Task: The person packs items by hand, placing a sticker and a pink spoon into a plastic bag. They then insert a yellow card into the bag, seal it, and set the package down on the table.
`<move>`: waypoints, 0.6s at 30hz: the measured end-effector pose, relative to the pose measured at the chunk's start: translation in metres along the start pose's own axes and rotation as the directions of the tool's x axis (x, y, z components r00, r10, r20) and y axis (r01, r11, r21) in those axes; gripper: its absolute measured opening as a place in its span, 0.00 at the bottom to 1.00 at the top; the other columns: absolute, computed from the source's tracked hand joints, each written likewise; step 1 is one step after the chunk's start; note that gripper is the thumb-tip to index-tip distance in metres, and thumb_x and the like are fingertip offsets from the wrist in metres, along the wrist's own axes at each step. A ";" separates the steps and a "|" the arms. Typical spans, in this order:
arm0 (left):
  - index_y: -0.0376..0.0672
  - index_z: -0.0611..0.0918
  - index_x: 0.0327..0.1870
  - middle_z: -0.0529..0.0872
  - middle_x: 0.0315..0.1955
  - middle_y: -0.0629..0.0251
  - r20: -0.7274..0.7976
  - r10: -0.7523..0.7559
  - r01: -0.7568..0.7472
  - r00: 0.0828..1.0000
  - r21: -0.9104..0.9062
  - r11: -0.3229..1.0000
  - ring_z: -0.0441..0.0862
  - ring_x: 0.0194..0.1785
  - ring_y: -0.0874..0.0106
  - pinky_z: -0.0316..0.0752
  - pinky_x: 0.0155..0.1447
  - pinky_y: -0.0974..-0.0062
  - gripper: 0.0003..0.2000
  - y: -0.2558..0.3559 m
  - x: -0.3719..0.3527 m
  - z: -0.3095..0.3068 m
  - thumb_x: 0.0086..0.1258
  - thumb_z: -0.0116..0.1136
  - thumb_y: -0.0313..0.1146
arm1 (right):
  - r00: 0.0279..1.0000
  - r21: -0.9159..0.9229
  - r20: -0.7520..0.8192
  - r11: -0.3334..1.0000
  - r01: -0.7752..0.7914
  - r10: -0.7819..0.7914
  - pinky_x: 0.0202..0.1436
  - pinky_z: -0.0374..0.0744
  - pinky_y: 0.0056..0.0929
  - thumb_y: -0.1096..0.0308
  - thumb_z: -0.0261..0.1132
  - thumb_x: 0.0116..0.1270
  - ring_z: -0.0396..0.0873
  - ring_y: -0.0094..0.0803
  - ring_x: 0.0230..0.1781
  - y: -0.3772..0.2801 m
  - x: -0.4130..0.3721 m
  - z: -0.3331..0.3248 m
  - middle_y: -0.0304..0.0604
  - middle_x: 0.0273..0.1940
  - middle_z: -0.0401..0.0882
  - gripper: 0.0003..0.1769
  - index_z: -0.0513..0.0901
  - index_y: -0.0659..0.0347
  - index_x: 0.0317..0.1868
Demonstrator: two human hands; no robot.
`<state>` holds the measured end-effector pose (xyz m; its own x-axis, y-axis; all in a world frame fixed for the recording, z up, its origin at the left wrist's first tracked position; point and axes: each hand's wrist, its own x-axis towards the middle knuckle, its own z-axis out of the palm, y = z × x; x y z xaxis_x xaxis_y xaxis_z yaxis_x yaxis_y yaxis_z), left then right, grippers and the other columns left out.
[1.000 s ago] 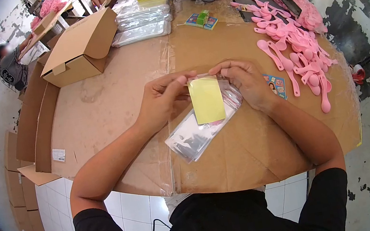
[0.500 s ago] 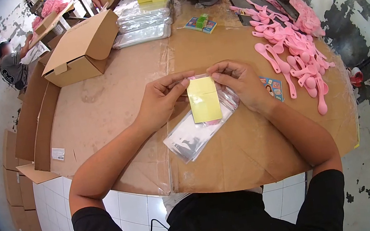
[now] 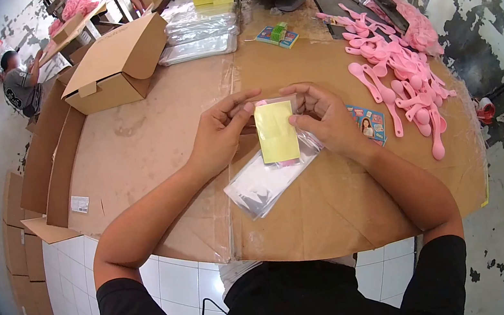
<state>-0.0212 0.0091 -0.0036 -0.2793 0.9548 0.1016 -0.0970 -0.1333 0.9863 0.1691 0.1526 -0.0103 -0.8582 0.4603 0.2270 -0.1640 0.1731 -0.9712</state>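
A yellow card (image 3: 278,133) stands out at the centre, with a clear plastic bag around or behind it and a bit of pink at its top and bottom. My left hand (image 3: 222,129) pinches the top left corner between thumb and fingers. My right hand (image 3: 326,117) grips the right edge, thumb on the card's front and fingers behind. Beneath them, clear plastic bags (image 3: 259,185) lie slanted on the cardboard. Blue printed cards (image 3: 372,125) lie beside my right wrist, partly covered by it.
Pink spoons (image 3: 385,66) are heaped at the right. A banded card bundle (image 3: 277,36) lies farther back. Stacked plastic packs (image 3: 198,35) and an open cardboard box (image 3: 115,67) stand at the back left. A person (image 3: 21,84) sits at the far left.
My right thumb has moved down from the card's top right corner to its right edge. The right hand's fingers have spread a little behind the plastic.
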 end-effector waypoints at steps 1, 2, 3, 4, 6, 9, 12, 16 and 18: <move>0.35 0.77 0.68 0.88 0.52 0.59 0.001 0.041 -0.041 0.999 0.005 0.999 0.87 0.51 0.73 0.84 0.56 0.72 0.18 -0.001 0.000 0.002 0.82 0.56 0.31 | 1.000 0.035 -0.020 0.999 0.020 -0.019 0.51 0.79 0.22 0.78 0.65 0.71 0.80 0.22 0.45 0.000 0.000 0.001 0.39 0.47 0.82 0.25 0.73 0.65 0.68; 0.33 0.77 0.67 0.88 0.51 0.58 0.001 0.083 -0.083 0.997 0.011 0.997 0.87 0.52 0.74 0.83 0.57 0.73 0.18 -0.003 0.001 0.004 0.81 0.56 0.30 | 0.999 0.069 -0.039 0.997 0.041 -0.038 0.51 0.79 0.22 0.78 0.65 0.71 0.80 0.22 0.45 0.000 0.000 0.003 0.39 0.48 0.82 0.26 0.73 0.65 0.68; 0.32 0.76 0.67 0.88 0.51 0.58 0.001 0.125 -0.125 0.992 0.017 0.992 0.86 0.53 0.75 0.83 0.58 0.75 0.18 -0.004 0.001 0.005 0.81 0.57 0.29 | 0.997 0.103 -0.058 0.993 0.063 -0.057 0.51 0.79 0.23 0.79 0.65 0.71 0.80 0.22 0.45 0.000 0.001 0.004 0.40 0.48 0.82 0.26 0.72 0.65 0.69; 0.31 0.77 0.66 0.88 0.50 0.58 0.023 0.122 -0.123 0.992 0.034 0.992 0.86 0.53 0.75 0.82 0.58 0.75 0.18 -0.003 0.000 0.005 0.80 0.58 0.29 | 0.994 0.097 -0.077 0.992 0.083 -0.076 0.52 0.80 0.23 0.79 0.65 0.71 0.80 0.23 0.45 0.001 0.001 0.004 0.40 0.49 0.82 0.27 0.72 0.65 0.69; 0.29 0.78 0.64 0.88 0.50 0.58 0.064 0.115 -0.119 0.991 0.068 0.991 0.86 0.52 0.76 0.81 0.60 0.75 0.18 -0.001 -0.002 0.006 0.78 0.60 0.28 | 0.987 0.086 -0.111 0.988 0.125 -0.115 0.52 0.80 0.24 0.79 0.64 0.71 0.81 0.24 0.47 0.003 0.002 0.004 0.41 0.49 0.82 0.27 0.71 0.66 0.70; 0.31 0.79 0.62 0.88 0.47 0.61 0.030 0.064 -0.064 0.997 -0.005 0.998 0.85 0.51 0.77 0.81 0.60 0.73 0.17 0.010 0.004 -0.004 0.79 0.60 0.31 | 0.965 0.041 -0.202 0.983 0.181 -0.169 0.53 0.80 0.25 0.79 0.64 0.71 0.80 0.25 0.49 0.007 0.004 0.008 0.42 0.48 0.82 0.25 0.72 0.66 0.68; 0.35 0.81 0.61 0.88 0.45 0.65 -0.145 0.176 -0.136 0.974 0.248 0.959 0.86 0.48 0.77 0.82 0.55 0.75 0.17 0.040 0.018 -0.046 0.79 0.60 0.36 | 0.931 -0.371 -0.184 0.899 0.231 -0.315 0.53 0.80 0.28 0.77 0.64 0.71 0.81 0.27 0.49 0.002 0.000 0.010 0.43 0.46 0.83 0.22 0.76 0.66 0.64; 0.40 0.81 0.62 0.87 0.50 0.68 -0.512 0.281 -0.334 0.812 -0.011 0.943 0.87 0.45 0.75 0.83 0.51 0.75 0.17 0.084 0.031 -0.118 0.80 0.58 0.40 | 0.928 -0.498 -0.110 0.828 0.260 -0.357 0.56 0.78 0.35 0.77 0.66 0.67 0.82 0.35 0.48 0.000 -0.002 0.015 0.45 0.45 0.84 0.19 0.80 0.65 0.58; 0.41 0.79 0.63 0.86 0.52 0.65 -0.646 0.452 -0.580 0.615 0.019 0.815 0.86 0.49 0.72 0.84 0.59 0.71 0.18 0.095 0.036 -0.199 0.81 0.56 0.41 | 0.925 -0.531 -0.080 0.801 0.276 -0.371 0.59 0.76 0.37 0.77 0.67 0.65 0.83 0.39 0.48 -0.001 -0.002 0.015 0.46 0.45 0.84 0.18 0.81 0.64 0.56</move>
<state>-0.2309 -0.0224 0.0680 -0.8327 0.3553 0.4247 0.1007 -0.6570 0.7472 0.1638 0.1388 -0.0107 -0.6941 0.4312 0.5765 -0.1101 0.7278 -0.6769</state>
